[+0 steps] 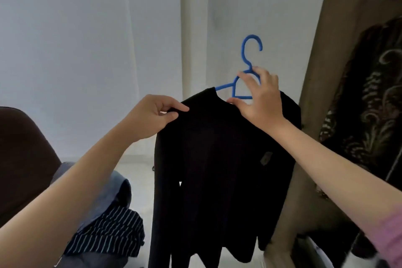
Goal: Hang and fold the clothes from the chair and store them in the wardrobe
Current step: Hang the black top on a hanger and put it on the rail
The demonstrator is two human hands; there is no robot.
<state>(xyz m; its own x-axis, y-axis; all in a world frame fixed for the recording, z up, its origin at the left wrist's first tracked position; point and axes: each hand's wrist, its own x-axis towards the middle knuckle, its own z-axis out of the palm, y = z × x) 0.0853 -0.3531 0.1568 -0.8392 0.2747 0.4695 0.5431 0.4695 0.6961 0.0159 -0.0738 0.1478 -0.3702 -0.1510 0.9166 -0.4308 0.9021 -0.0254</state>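
A black long-sleeved top [217, 159] hangs on a blue plastic hanger [250, 54], held up in front of me. My right hand [258, 98] grips the hanger just below its hook, fingers curled round the neck. My left hand [156, 115] pinches the top's left shoulder between thumb and fingers. On the brown chair [24, 154] at the lower left lie a light blue garment [108, 189] and a dark one with white stripes [111, 230].
The open wardrobe [322, 72] stands at the right, with a dark patterned garment [369, 104] hanging inside. A white wall and a pale pillar [191, 28] are straight ahead. White floor shows below the top.
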